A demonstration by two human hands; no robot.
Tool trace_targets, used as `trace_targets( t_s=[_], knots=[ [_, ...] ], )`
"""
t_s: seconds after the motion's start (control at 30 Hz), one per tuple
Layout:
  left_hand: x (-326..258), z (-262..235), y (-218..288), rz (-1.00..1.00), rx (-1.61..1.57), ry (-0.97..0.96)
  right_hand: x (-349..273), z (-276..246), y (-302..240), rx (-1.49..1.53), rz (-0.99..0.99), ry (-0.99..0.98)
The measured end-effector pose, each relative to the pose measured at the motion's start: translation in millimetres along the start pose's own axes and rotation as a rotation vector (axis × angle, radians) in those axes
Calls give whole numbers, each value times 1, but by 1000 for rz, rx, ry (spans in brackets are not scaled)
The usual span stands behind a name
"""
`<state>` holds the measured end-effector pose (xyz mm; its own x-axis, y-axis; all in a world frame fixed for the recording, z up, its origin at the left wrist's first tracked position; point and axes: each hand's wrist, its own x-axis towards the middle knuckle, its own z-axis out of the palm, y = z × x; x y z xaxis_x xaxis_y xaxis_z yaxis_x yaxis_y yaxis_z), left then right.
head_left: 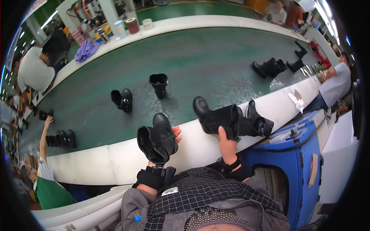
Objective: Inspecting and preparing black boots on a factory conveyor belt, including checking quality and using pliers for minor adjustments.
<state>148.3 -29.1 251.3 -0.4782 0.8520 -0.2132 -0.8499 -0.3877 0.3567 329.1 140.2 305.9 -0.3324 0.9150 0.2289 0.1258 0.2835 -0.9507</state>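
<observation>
My left hand (177, 134) is wrapped round a black boot (153, 143), its fingertips showing at the right side of the shaft. The boot's opening faces me and its toe points away, over the edge of the green conveyor belt (185, 57). With my right hand (228, 148) I grip the shaft of another black boot (216, 120), whose toe points up and to the left. Beside that one, more black boots (254, 122) lie on the white ledge (92, 163); their overlap hides how many there are.
Farther in on the belt stand a buckled boot (122, 101) and another boot (158, 84). More boots (269, 67) lie at the right. A blue machine (285, 161) adjoins the ledge. At the left a person in green and white (52, 188) reaches for a boot; another person (337, 81) works at right.
</observation>
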Motion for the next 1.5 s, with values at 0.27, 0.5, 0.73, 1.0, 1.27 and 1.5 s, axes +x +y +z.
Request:
trace_targets(
  t_s=[0.27, 0.5, 0.73, 1.0, 1.27, 1.5],
  knots=[
    [-11, 45, 20, 274, -31, -41, -5, 34, -96, 196, -536, -832],
    [-12, 66, 37, 352, -157, -154, 19, 85, -61, 806, 432, -1107],
    [-37, 60, 44, 359, -299, -247, 20, 74, -60, 995, 893, -1079],
    [-31, 53, 60, 313, -309, 108, 40, 72, -64, 1286, 762, -636],
    [-27, 46, 41, 334, -248, 385, 8, 76, -58, 1264, 848, -606],
    [-29, 51, 32, 333, -172, 449, -16, 83, -62, 1178, 810, -520]
  ],
)
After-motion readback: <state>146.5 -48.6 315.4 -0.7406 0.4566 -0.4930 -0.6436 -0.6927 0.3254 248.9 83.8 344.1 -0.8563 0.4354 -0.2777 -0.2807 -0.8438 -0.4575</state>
